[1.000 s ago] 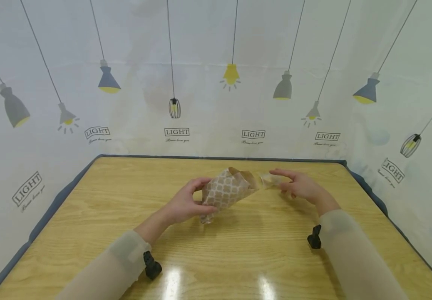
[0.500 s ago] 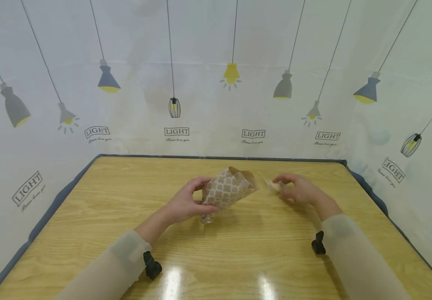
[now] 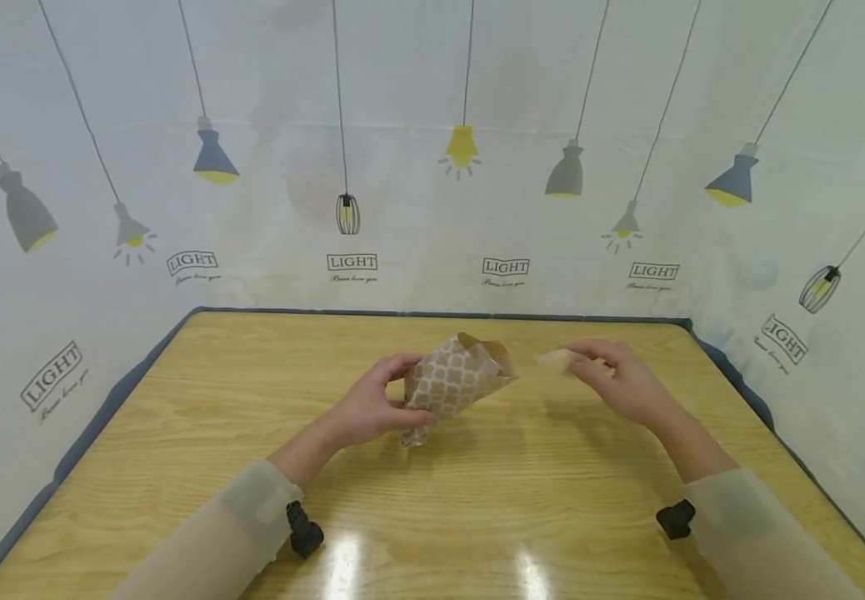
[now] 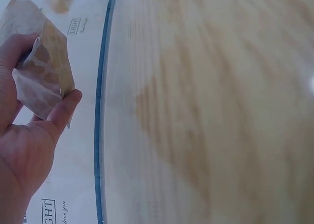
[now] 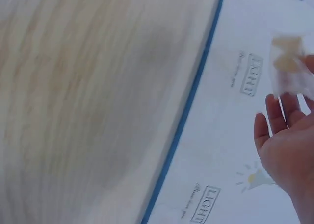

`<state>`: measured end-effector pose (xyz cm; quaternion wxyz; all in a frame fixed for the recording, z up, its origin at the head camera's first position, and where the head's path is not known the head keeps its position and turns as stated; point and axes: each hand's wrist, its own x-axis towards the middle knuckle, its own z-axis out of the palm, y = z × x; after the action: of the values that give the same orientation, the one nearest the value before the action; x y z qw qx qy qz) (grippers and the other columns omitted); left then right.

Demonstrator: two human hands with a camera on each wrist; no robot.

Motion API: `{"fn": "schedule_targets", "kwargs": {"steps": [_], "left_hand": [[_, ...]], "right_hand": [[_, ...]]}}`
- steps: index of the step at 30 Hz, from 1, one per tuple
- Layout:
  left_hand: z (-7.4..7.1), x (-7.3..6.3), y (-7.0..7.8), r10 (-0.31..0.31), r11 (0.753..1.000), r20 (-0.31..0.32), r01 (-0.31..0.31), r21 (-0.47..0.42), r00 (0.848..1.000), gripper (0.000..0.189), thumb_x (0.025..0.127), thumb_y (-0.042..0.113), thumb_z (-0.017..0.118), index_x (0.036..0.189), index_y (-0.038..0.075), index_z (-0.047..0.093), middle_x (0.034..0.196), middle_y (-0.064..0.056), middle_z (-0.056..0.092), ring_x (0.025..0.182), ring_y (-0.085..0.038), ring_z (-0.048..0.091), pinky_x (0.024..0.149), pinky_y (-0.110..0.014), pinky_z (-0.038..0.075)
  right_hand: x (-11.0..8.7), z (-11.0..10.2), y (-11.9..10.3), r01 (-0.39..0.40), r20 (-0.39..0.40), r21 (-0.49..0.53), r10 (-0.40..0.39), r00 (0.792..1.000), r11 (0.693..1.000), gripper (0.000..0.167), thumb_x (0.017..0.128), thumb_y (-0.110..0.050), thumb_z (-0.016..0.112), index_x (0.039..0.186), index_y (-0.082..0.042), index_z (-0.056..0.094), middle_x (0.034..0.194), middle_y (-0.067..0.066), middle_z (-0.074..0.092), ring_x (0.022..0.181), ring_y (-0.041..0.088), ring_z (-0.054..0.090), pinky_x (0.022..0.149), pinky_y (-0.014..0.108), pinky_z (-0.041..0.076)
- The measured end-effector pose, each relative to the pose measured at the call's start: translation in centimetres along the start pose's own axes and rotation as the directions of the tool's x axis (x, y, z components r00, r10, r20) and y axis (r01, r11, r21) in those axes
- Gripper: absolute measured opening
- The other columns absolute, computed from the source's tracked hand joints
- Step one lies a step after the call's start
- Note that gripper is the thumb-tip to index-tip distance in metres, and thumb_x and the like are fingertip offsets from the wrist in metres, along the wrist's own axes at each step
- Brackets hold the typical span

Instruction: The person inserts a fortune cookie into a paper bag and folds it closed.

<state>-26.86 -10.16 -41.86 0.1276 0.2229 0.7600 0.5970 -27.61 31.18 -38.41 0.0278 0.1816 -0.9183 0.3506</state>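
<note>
My left hand (image 3: 400, 390) grips a brown paper bag (image 3: 457, 379) with a white lattice print, thumb under it and fingers over its top. The bag is tilted, its open mouth pointing up and to the right, its lower end near the wooden table (image 3: 252, 400). To the right of the mouth, my right hand (image 3: 581, 364) pinches a small pale piece in a clear wrapper (image 3: 555, 361) at its fingertips, a short gap away from the bag. The left wrist view shows the bag (image 4: 41, 72) in the left hand (image 4: 34, 131). The right wrist view shows the wrapped piece (image 5: 288, 62), blurred, above the right hand (image 5: 287, 145).
The table has a dark blue rim (image 3: 432, 316). White sheeting printed with lamps and the word LIGHT (image 3: 353, 263) closes in the back, left and right sides. Black wrist-camera mounts (image 3: 303, 533) sit on both sleeves.
The right hand's fingers closed on the clear-wrapped piece and lifted it slightly beside the bag's mouth; the right forearm drew back toward me. The left hand and bag stayed still.
</note>
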Motion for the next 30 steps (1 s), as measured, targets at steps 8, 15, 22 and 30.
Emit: {"fn": "schedule_targets", "kwargs": {"steps": [8, 15, 22, 30], "left_hand": [[0.2, 0.2, 0.0, 0.003, 1.000, 0.004, -0.003, 0.001, 1.000, 0.081, 0.090, 0.003, 0.089, 0.160, 0.013, 0.049, 0.161, -0.015, 0.046, 0.146, -0.041, 0.050, 0.108, -0.045, 0.064], [0.5, 0.2, 0.1, 0.002, 1.000, 0.003, -0.002, 0.007, 1.000, 0.081, 0.090, 0.002, 0.088, 0.161, 0.012, 0.049, 0.163, -0.016, 0.044, 0.148, -0.043, 0.048, 0.108, -0.045, 0.064], [0.6, 0.2, 0.0, 0.009, 1.000, 0.023, -0.009, 0.010, 1.000, 0.080, 0.091, 0.002, 0.088, 0.160, 0.013, 0.049, 0.164, -0.015, 0.043, 0.150, -0.043, 0.046, 0.109, -0.046, 0.063], [0.9, 0.2, 0.1, -0.002, 1.000, 0.032, 0.003, -0.010, 0.999, 0.082, 0.090, 0.003, 0.088, 0.161, 0.013, 0.048, 0.164, -0.016, 0.039, 0.149, -0.044, 0.046, 0.109, -0.045, 0.063]], "right_hand": [[-0.4, 0.4, -4.6, 0.137, -0.157, 0.217, -0.104, 0.982, 0.967, 0.029, 0.113, -0.019, 0.064, 0.138, -0.003, 0.060, 0.108, 0.016, 0.078, 0.088, 0.005, 0.075, 0.071, 0.027, 0.065], [-0.4, 1.7, -8.2, 0.220, -0.327, 0.264, -0.128, 0.936, 0.939, 0.011, 0.103, -0.012, 0.079, 0.112, -0.007, 0.080, 0.094, -0.020, 0.077, 0.073, 0.006, 0.071, 0.059, 0.028, 0.064], [0.0, 2.8, -9.3, 0.262, -0.340, 0.081, -0.221, 0.914, 0.962, 0.007, 0.098, -0.014, 0.085, 0.105, -0.016, 0.087, 0.105, -0.004, 0.072, 0.088, 0.007, 0.059, 0.072, 0.019, 0.051], [0.6, 3.1, -10.0, 0.190, -0.218, -0.022, -0.190, 0.957, 0.982, 0.013, 0.102, -0.023, 0.081, 0.110, -0.014, 0.087, 0.095, 0.003, 0.060, 0.073, 0.013, 0.055, 0.059, 0.025, 0.049]]}}
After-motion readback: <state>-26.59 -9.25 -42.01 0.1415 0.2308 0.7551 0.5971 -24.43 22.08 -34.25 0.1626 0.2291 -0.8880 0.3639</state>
